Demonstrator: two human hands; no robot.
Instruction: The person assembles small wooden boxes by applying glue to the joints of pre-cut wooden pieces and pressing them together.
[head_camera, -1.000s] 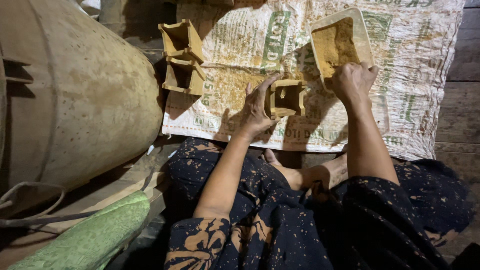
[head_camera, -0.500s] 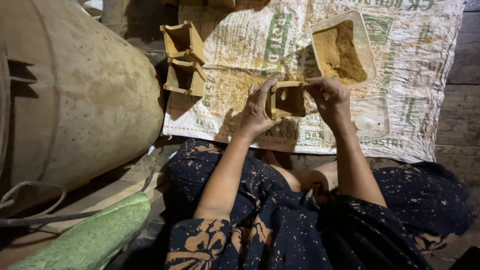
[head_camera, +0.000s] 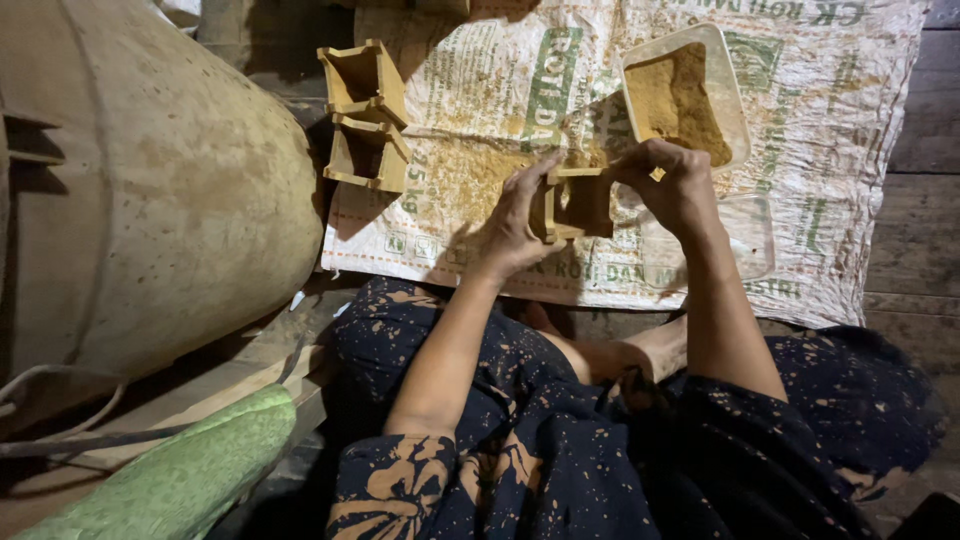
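Together, left hand (head_camera: 515, 222), right hand (head_camera: 675, 185), gripping wooden mould (head_camera: 578, 203)

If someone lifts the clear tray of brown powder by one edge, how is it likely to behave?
The clear tray looks thin-walled, so it would probably flex rather than stay stiff. Its brown powder is heaped loose and uncovered, so tilting would likely spill it. It sits flat on the woven sack, so it should slide, not roll.

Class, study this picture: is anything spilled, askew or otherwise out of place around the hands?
Yes. Brown powder is scattered loose over the printed sack left of the clear tray, outside it. The two spare wooden moulds lie tipped at the sack's left edge.
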